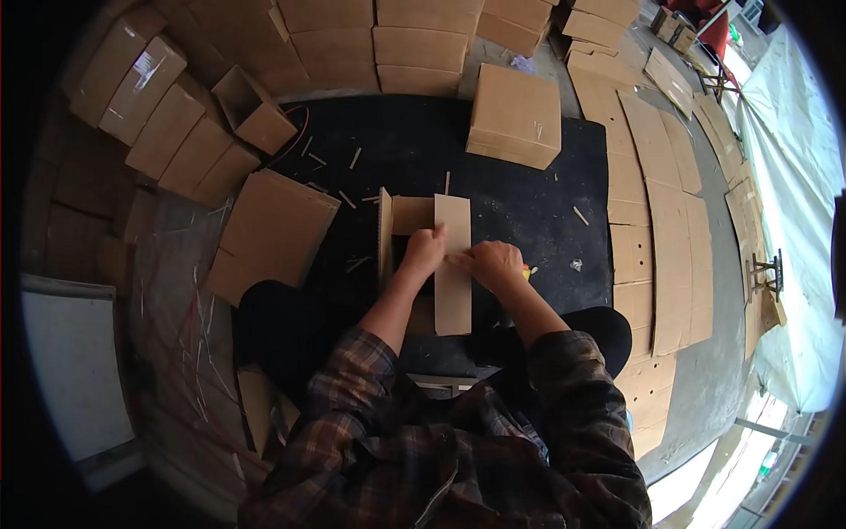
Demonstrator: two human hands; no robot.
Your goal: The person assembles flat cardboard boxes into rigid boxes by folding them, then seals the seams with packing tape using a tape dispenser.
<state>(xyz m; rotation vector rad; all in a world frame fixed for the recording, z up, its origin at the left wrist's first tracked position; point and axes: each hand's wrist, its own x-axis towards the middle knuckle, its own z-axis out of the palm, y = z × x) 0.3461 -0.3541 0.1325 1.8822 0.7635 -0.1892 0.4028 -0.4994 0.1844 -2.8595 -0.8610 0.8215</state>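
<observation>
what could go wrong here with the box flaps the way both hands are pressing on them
1. Both the left hand and right hand press on one narrow flap of the half-folded box; the upright side flap is unheld and could spring open.
2. Loose strips litter the black mat around the box and could get caught under it, tilting it.
3. The flat cardboard stack by the left knee could slide if nudged.

I'm looking down at a box-making workshop floor: rows of finished cardboard boxes line the edges, flat die-cut cardboard sheets lie stacked to one side, and offcut strips litter the black floor mat.
</observation>
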